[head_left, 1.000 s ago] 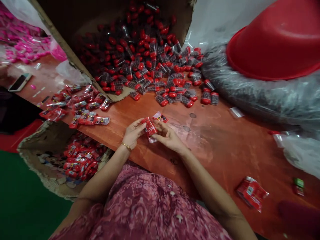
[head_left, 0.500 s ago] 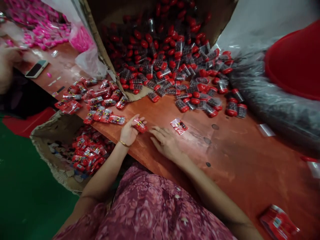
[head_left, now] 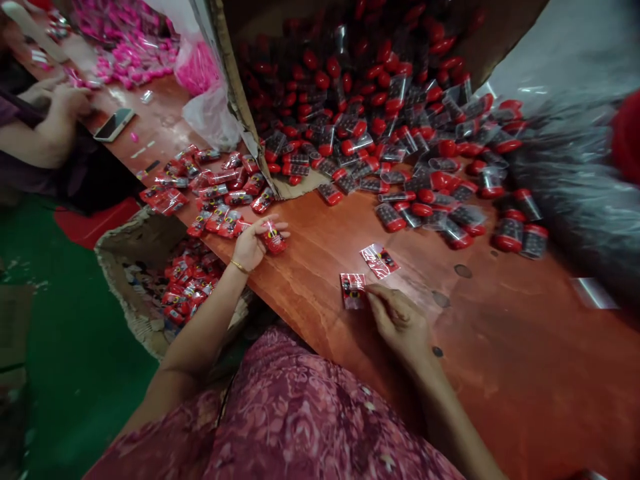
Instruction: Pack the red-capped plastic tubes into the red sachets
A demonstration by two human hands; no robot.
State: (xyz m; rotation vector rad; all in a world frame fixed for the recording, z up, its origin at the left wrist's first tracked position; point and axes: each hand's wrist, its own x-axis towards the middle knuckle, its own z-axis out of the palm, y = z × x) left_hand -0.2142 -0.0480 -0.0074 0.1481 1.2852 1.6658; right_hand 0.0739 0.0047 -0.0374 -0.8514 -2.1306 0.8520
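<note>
My left hand [head_left: 253, 247] is closed around a small red wrapped packet [head_left: 273, 238] with a printed label, held over the table's near edge beside a pile of similar packets [head_left: 223, 190]. Between the pinched thumb and fingers of my right hand [head_left: 400, 323] is the edge of a flat red printed wrapper [head_left: 353, 291]. Just beyond it, a second printed wrapper [head_left: 380, 260] lies flat on the table. Farther back spreads a heap of small clear containers with red caps and dark contents [head_left: 350, 145].
A large cardboard box [head_left: 233, 87] lies open on the reddish table [head_left: 310, 267], containers spilling from it. Below left stands a carton [head_left: 125, 287] holding packets. A co-worker's hands [head_left: 67, 100], a phone [head_left: 115, 125] and pink pieces [head_left: 140, 57] are at upper left. A filled plastic bag [head_left: 565, 173] sits right.
A flat wrapper is now pinched in my right hand, which has moved right and nearer to me. My left hand, still holding its packet, has shifted slightly left toward the pile. The view has turned.
</note>
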